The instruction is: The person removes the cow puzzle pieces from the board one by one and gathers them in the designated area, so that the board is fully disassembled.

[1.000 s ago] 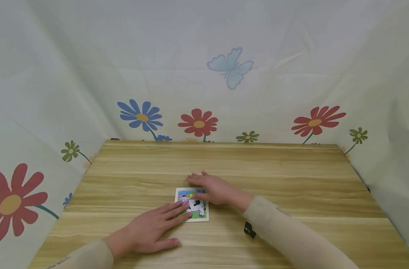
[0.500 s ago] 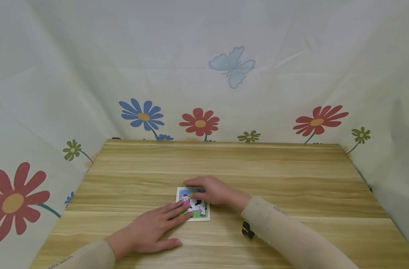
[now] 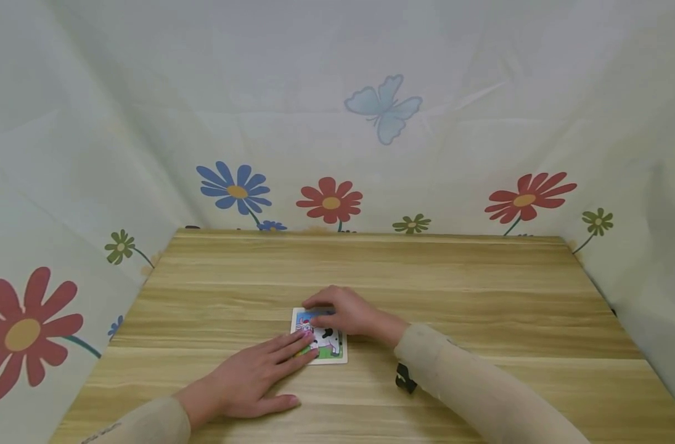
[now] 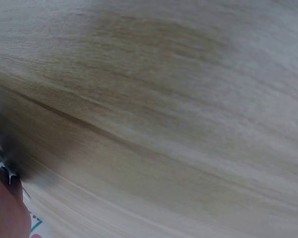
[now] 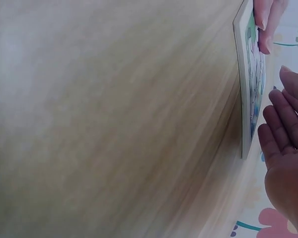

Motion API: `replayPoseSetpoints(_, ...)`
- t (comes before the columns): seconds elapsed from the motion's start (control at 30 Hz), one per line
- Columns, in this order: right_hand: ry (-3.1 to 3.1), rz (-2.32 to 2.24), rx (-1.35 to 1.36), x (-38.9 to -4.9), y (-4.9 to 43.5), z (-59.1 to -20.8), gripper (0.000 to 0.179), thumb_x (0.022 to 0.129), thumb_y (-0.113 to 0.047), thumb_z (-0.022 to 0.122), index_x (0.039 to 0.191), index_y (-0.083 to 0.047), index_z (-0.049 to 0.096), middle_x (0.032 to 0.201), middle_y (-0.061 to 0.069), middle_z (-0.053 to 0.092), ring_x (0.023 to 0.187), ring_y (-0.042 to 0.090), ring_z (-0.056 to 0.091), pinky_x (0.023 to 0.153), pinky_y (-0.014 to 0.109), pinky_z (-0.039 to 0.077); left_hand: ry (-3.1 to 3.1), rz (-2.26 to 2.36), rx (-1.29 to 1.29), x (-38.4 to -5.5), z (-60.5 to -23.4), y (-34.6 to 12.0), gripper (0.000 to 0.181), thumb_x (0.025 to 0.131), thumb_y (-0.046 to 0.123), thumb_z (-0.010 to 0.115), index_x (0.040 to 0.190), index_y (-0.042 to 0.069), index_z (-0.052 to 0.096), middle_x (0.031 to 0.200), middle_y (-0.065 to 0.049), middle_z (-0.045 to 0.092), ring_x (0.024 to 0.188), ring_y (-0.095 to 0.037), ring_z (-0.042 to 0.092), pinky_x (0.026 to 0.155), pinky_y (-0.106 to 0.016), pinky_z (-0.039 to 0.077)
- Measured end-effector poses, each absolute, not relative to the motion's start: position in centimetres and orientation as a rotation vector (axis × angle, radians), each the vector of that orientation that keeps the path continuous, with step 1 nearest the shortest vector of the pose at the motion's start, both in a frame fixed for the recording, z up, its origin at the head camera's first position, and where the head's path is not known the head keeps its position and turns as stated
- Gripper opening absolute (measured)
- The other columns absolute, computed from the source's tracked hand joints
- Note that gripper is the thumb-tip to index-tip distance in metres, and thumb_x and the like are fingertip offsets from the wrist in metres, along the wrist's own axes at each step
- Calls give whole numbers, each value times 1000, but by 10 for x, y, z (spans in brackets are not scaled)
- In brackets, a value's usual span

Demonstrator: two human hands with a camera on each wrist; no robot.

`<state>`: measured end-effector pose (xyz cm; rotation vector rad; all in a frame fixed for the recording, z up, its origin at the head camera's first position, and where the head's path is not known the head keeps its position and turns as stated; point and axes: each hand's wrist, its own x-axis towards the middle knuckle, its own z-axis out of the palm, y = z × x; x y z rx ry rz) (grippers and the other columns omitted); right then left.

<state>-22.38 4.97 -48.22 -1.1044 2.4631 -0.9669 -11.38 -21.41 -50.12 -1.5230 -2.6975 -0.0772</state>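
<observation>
Right hand (image 3: 346,310) now arching more over cow picture board (image 3: 330,342), fingers released; left hand (image 3: 254,377) resting straight fingers on it, apparently steadying, well inside far edge of desk (image 3: 470,290).

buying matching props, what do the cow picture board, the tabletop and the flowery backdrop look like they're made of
Cow picture board: probably wood or thick card, printed face; pale, thick edge in the right wrist view.
Tabletop: wood or wood-look laminate, smooth-looking, with long streaked grain.
Flowery backdrop: likely thin fabric or plastic sheet; soft creases, faint sheen.
</observation>
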Motion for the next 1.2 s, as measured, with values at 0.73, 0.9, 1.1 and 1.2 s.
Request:
replayPoseSetpoints(0.73,2509,-928,-1126,-228,42,-486,30,100,-24,78,128,-13,77,123,-3,77,114,12,65,106,34,52,-2694,-91,-1537,-116,-501,-213,77,109,62,45,170,17,31,178,-9,22,162,-27,26,123,-44,41)
replayPoseSetpoints(0.9,2510,-939,-1110,-227,39,-487,30,100,-24,79,127,-12,76,121,-3,77,111,11,65,104,34,52,-2724,-77,-1529,-115,-500,-213,77,110,62,44,171,18,30,178,-8,22,162,-27,26,123,-44,41)
replayPoseSetpoints(1.1,2532,-922,-1132,-225,36,-487,32,100,-23,79,128,-9,76,121,-1,77,112,13,66,106,36,52,-2734,-79,-1530,-115,-501,-214,77,110,62,44,171,19,28,178,-8,21,163,-27,25,123,-45,40)
replayPoseSetpoints(1.2,2546,-889,-1153,-225,35,-487,32,100,-22,79,129,-9,75,123,0,77,114,14,66,108,37,51,-2731,-89,-1530,-115,-501,-214,77,109,63,44,171,18,29,179,-8,20,163,-27,24,123,-45,40)
